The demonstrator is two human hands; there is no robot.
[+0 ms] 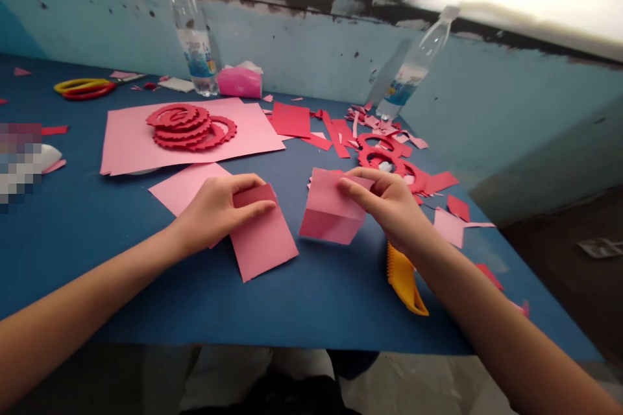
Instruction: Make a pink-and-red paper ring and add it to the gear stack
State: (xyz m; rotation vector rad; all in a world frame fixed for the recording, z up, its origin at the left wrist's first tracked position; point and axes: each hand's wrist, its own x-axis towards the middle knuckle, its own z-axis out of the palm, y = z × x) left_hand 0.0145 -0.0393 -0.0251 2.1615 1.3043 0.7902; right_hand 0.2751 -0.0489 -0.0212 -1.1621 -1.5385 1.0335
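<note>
My left hand [233, 204] grips a pink paper piece [265, 240] between thumb and fingers, its lower corner close to the blue table. In my right hand [384, 194] is a creased pink paper [331, 207], pinched at its upper right and bent along a fold across its middle. Another pink sheet [187, 185] lies flat under and behind my left hand. Below my right wrist rests a yellow plastic tool with a toothed edge [403, 279], partly hidden by the forearm. Red scalloped paper rings [377, 155] lie just beyond my right hand.
More red rings [185, 123] are stacked on large pink sheets [126, 136]. Scissors [87, 87] lie at the back left. Two plastic bottles, a left one [195, 45] and a right one [413, 71], stand by the wall near a pink tissue pack [240, 81]. Paper scraps [374, 123] litter the right side.
</note>
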